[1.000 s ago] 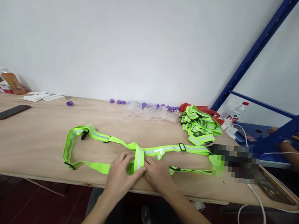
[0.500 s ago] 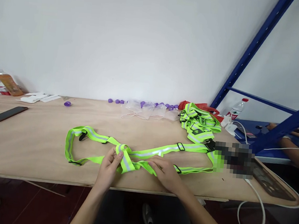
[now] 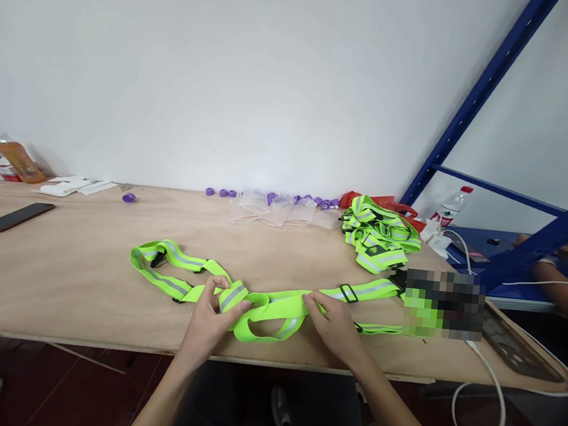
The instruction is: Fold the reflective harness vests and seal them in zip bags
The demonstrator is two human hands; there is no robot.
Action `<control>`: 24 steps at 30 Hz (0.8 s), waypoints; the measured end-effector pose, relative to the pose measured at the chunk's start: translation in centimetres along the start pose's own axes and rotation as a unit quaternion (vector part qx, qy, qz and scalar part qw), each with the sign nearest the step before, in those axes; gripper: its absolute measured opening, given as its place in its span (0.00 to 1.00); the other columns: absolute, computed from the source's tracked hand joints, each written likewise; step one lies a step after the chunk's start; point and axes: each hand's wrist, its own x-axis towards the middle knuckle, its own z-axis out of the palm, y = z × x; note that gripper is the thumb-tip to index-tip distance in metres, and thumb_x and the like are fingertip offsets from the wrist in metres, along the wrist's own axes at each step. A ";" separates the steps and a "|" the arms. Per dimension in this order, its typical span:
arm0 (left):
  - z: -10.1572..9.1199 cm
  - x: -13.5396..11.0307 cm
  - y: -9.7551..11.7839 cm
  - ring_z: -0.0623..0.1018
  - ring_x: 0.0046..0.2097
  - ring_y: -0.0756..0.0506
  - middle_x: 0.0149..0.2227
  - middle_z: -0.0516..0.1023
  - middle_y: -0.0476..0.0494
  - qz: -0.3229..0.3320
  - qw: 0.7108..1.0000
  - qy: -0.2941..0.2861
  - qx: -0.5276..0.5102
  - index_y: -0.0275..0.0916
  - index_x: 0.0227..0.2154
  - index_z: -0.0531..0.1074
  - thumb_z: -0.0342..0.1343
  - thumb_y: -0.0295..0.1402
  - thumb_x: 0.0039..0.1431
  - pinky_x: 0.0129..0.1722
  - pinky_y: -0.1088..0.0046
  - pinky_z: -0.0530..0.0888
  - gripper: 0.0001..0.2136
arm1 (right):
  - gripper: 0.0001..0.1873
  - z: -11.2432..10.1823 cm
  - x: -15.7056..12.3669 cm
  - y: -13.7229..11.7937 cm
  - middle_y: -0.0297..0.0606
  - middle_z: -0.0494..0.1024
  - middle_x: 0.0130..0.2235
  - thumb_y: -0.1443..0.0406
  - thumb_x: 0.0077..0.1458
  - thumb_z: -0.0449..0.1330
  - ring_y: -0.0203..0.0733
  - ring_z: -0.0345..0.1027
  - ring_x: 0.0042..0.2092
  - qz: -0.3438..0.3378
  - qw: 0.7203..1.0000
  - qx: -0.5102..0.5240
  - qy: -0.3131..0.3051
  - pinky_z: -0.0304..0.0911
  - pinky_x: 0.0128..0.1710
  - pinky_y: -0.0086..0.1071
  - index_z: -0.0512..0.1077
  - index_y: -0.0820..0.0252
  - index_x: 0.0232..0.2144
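A neon green reflective strap vest (image 3: 172,276) lies stretched along the wooden table (image 3: 57,271) in front of me. My left hand (image 3: 211,320) pinches a folded part of the strap with its grey reflective band near the middle. My right hand (image 3: 336,325) grips the strap a little further right, fingers closed on it. Between the two hands the strap forms a loose loop near the table's front edge. Black buckles sit on the strap at left and right.
A pile of the same green vests (image 3: 376,239) lies at the back right by a red bag. Purple caps (image 3: 220,193) and clear bags (image 3: 279,211) line the wall. A dark phone (image 3: 15,216) lies at left. Another person's arm (image 3: 562,293) rests by the blue rack (image 3: 535,257).
The strap's far left loop has been drawn in and folded closer to the middle. Both hands have gathered the strap into a loop, the right hand shifting slightly rightward.
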 end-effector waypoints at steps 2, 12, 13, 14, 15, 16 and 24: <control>-0.1 -0.3 0.1 0.74 0.27 0.46 0.26 0.70 0.56 -0.001 0.987 0.000 0.158 0.44 0.41 0.61 0.67 0.42 0.47 0.27 0.75 0.65 0.23 | 0.21 -0.3 -0.1 0.2 0.30 0.63 0.21 0.57 0.65 0.47 0.37 0.57 0.25 -0.008 1.000 -0.027 -0.009 0.49 0.28 0.30 0.55 0.56 0.20; -6.1 1.0 0.6 0.78 0.32 0.44 0.41 0.80 0.47 0.010 0.905 0.095 0.413 0.45 0.41 0.67 0.50 0.33 0.57 0.32 0.71 0.68 0.09 | 0.22 -1.3 -1.5 1.0 0.38 0.78 0.27 0.59 0.67 0.46 0.42 0.70 0.29 -0.048 0.984 -0.173 -0.010 0.52 0.30 0.32 0.74 0.58 0.27; -6.6 1.2 0.8 0.79 0.33 0.44 0.43 0.80 0.46 0.006 0.897 0.106 0.430 0.45 0.41 0.67 0.51 0.33 0.57 0.32 0.71 0.68 0.09 | 0.21 -1.4 -1.6 1.0 0.38 0.80 0.29 0.60 0.67 0.47 0.43 0.72 0.30 -0.051 0.982 -0.179 -0.019 0.53 0.30 0.32 0.76 0.57 0.30; -6.9 1.4 1.1 0.79 0.35 0.43 0.45 0.80 0.46 0.002 0.887 0.115 0.447 0.45 0.42 0.67 0.52 0.34 0.56 0.32 0.70 0.68 0.10 | 0.21 -1.4 -1.8 0.9 0.39 0.82 0.31 0.60 0.67 0.47 0.43 0.73 0.31 -0.054 0.981 -0.183 -0.027 0.54 0.31 0.32 0.77 0.57 0.32; -7.2 1.7 1.4 0.79 0.37 0.42 0.46 0.79 0.45 0.000 0.878 0.122 0.463 0.44 0.42 0.67 0.52 0.35 0.56 0.32 0.70 0.68 0.10 | 0.21 -1.5 -1.8 0.8 0.39 0.82 0.32 0.61 0.67 0.47 0.44 0.74 0.32 -0.054 0.980 -0.186 -0.035 0.55 0.31 0.32 0.78 0.56 0.33; -7.3 1.9 1.7 0.79 0.39 0.41 0.47 0.78 0.44 0.001 0.870 0.128 0.476 0.44 0.43 0.67 0.52 0.35 0.57 0.33 0.69 0.68 0.11 | 0.21 -1.6 -1.9 0.7 0.39 0.82 0.32 0.61 0.67 0.47 0.44 0.74 0.32 -0.053 0.980 -0.188 -0.042 0.56 0.31 0.31 0.79 0.56 0.34; -6.5 3.6 3.0 0.77 0.45 0.36 0.45 0.78 0.38 0.045 0.834 0.095 0.542 0.41 0.41 0.70 0.51 0.29 0.57 0.35 0.68 0.65 0.09 | 0.17 -2.1 -2.7 2.1 0.40 0.81 0.28 0.62 0.63 0.52 0.46 0.74 0.31 -0.007 0.974 -0.221 -0.047 0.58 0.31 0.32 0.78 0.54 0.27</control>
